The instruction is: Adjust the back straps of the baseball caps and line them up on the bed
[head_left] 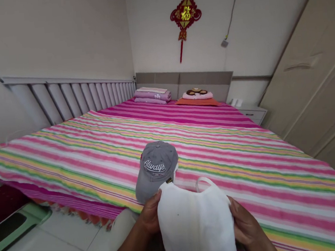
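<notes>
So, both hands held a white fabric item [196, 227] up just over the near edge of the striped bed [248, 161]. The left hand [150, 214] pinched its left side and the right hand [244, 224] its right, fingers closed on the cloth. A gray baseball cap [156, 172] lettered "Always" lay on the bed, just behind the fabric. Folded bedding [152, 95] and a pink pillow [197, 95] sat at the bed's far end.

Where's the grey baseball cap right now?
In the head view, the grey baseball cap sits on the striped bedsheet near the bed's near edge, left of centre, just beyond the white cloth and the person's left hand.
</notes>
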Demonstrator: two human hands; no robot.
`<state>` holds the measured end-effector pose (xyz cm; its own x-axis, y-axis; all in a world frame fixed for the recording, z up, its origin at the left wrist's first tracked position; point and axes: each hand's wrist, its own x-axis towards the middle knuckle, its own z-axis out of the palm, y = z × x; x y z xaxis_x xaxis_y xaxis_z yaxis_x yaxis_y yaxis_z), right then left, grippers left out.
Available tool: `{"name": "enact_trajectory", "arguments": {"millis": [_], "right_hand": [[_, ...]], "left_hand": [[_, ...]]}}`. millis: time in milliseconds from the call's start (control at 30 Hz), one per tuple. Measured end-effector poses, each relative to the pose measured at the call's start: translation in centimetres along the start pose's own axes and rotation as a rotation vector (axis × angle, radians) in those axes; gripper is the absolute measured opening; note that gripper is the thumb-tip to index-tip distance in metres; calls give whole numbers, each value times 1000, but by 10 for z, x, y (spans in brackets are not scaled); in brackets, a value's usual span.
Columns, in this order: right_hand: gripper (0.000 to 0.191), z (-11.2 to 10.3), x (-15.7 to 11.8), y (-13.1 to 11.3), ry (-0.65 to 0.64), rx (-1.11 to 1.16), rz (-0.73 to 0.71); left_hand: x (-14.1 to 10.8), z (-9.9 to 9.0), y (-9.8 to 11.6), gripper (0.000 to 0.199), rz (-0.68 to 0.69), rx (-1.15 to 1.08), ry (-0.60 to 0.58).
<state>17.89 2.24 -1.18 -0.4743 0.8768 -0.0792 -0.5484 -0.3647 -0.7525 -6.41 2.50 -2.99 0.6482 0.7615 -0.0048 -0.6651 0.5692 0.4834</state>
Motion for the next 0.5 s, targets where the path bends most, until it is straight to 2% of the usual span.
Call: {"name": "enact_trajectory", "arguments": {"millis": [200, 300, 500], "right_hand": [[37, 3, -1, 4, 26, -9, 2], [38, 5, -1, 5, 59, -2, -25], [22, 13, -2, 1, 91, 56, -66]], "left_hand": [[-3, -2, -3, 31, 38, -22, -20], [-5, 0, -6, 37, -2, -18, -78], [-3, 2, -3, 47, -71, -7, -135]]}}
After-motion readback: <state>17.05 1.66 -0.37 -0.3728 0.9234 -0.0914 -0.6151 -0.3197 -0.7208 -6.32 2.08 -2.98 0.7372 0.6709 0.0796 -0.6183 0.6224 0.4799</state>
